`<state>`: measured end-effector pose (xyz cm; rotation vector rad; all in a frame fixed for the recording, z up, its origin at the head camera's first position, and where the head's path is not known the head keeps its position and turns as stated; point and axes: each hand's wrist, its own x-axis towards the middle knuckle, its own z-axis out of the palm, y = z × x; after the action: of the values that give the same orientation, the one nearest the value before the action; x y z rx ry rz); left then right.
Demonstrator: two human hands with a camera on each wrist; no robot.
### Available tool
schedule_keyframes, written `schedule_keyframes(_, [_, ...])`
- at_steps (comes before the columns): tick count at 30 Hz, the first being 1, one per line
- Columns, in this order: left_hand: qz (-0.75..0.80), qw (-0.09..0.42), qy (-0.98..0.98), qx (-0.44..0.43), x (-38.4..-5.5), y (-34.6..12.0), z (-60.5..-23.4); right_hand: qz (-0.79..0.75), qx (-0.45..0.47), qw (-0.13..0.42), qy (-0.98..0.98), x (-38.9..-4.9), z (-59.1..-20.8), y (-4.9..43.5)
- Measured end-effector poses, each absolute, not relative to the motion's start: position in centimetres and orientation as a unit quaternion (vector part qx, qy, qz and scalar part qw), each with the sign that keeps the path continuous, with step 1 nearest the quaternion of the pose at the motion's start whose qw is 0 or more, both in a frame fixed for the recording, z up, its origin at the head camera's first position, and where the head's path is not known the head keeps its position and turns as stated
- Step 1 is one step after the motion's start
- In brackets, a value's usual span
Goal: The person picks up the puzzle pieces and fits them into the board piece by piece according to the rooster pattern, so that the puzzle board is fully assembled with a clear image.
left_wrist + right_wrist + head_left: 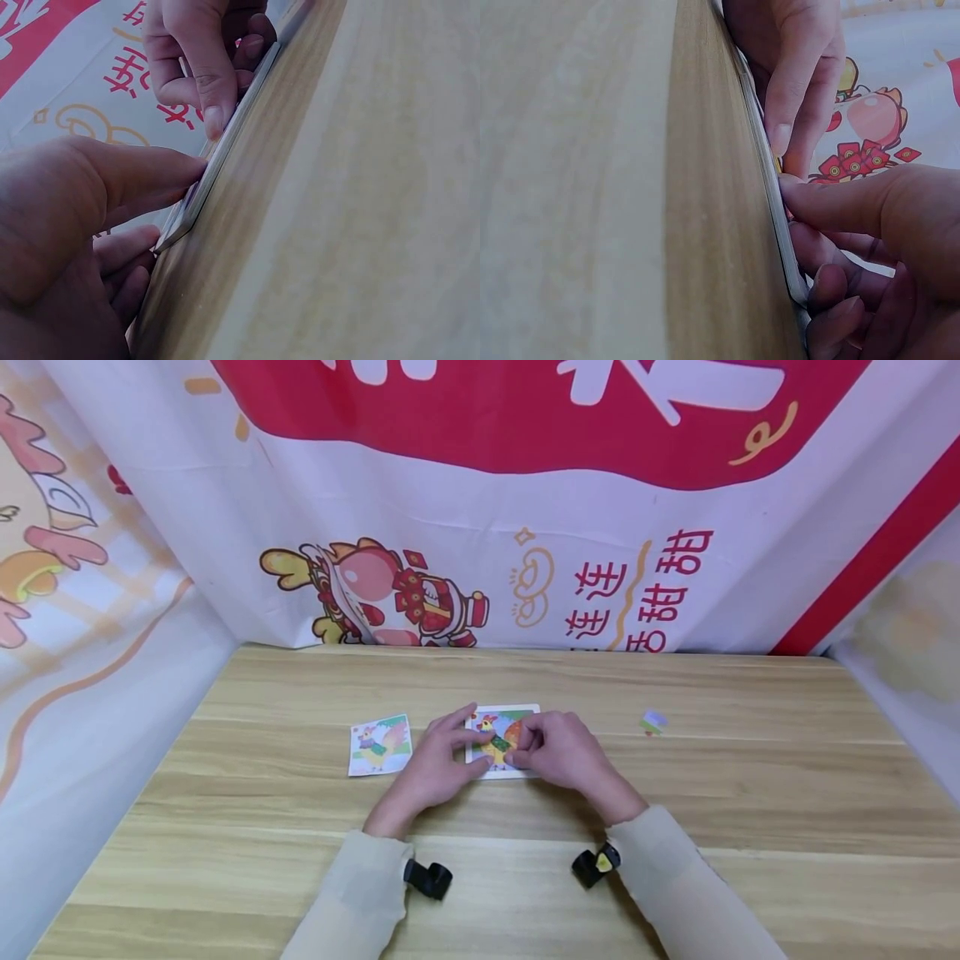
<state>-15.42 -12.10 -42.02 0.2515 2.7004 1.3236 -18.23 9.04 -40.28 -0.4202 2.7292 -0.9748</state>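
Note:
A picture puzzle (498,744) with a cartoon chicken in a white frame lies flat on the wooden table between the hands. My left hand (442,758) rests at its left side, fairly straight fingers reaching over it and thumb pressing near its lower edge. In the left wrist view, other left fingers (124,255) touch the frame's end. My right hand (566,750) bends over the puzzle's right half, its thumb (810,199) touching the top; whether it pinches a piece is hidden. Both hands partly cover the picture.
A square card (379,746) with the same chicken, paler, lies left of the puzzle. Some small coloured puzzle material (653,722) lies to the right. A printed cloth (525,552) hangs behind the table (480,893). Black camera mounts (429,878) stick out from both sleeves.

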Motion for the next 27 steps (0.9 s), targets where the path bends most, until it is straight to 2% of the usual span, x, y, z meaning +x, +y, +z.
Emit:
schedule_keyframes(8, [0.438, 0.052, 0.894, 0.077, -15.2, -11.7, -42.1, -0.34, -0.138, 0.114, 0.923, -18.1, -40.2, 9.0])
schedule_keyframes(17, [0.43, 0.045, 0.894, 0.118, -15.2, -11.3, -42.1, -0.364, -0.142, 0.099, 0.915, -18.4, -40.5, 9.6])
schedule_keyframes(27, [0.43, 0.05, 0.894, 0.117, -15.2, -11.4, -42.0, -0.407, -0.125, 0.132, 0.895, -19.1, -40.1, 11.6])
